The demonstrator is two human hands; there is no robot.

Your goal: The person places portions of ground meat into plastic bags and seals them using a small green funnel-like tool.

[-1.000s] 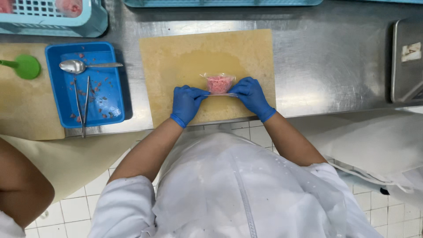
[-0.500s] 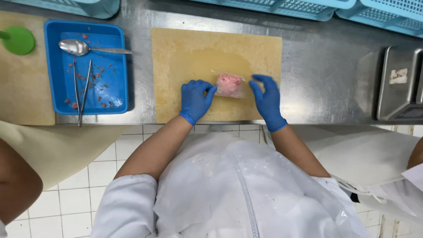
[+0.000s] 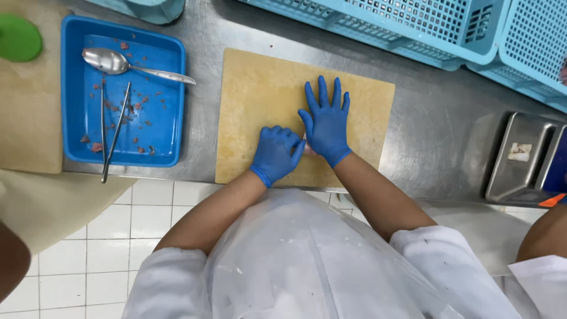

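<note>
Since half a second ago the pink packet point(image 3: 305, 147) has become almost covered: the right hand point(image 3: 325, 123) now lies flat and spread over it, the left hand point(image 3: 275, 153) is curled beside, touching it. It sits on the yellow cutting board point(image 3: 260, 88); a blue tray point(image 3: 159, 71) with spoon point(image 3: 118, 62) and tweezers point(image 3: 112, 130) lies left.

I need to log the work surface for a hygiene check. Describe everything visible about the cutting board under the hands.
The cutting board is a rectangular tan-yellow slab, apparently plastic, with a duller, scuffed centre. It lies flat on the steel counter, its near edge close to the counter's front edge, right of a blue tray. The right hand, in a blue glove, presses flat on it with fingers spread; the left hand, also gloved, rests curled beside it. A small pale pink item barely shows between them.
</note>
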